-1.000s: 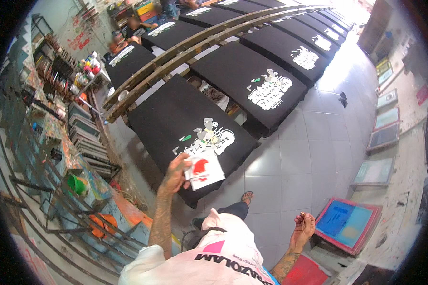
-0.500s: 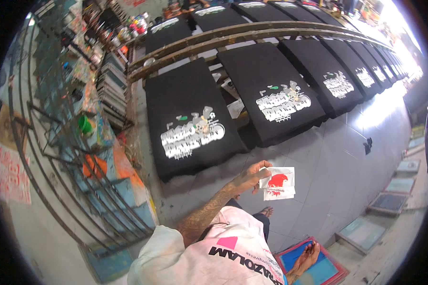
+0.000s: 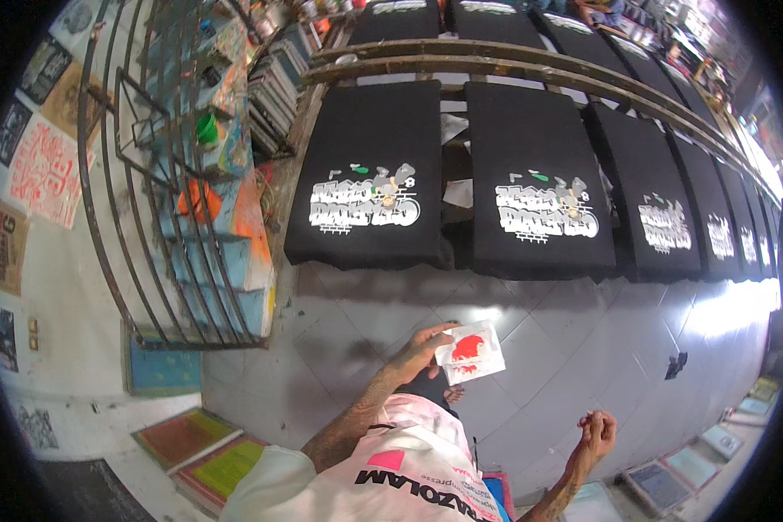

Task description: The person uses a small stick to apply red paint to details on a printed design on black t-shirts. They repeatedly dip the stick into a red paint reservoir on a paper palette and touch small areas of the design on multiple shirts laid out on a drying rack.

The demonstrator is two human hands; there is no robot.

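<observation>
Left hand (image 3: 424, 344): fingers pinch white red-marked sheet (image 3: 472, 353) by its left edge, above grey floor (image 3: 539, 365); thumb's hold partly hidden. Right hand (image 3: 595, 437): fingers curled, contents can't tell. Beyond: black printed cloths (image 3: 378, 130), far row cut off.

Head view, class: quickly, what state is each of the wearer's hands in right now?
Left hand: closed on a white sheet with a red print.
Right hand: fingers curled; whether it holds anything cannot be told.
</observation>
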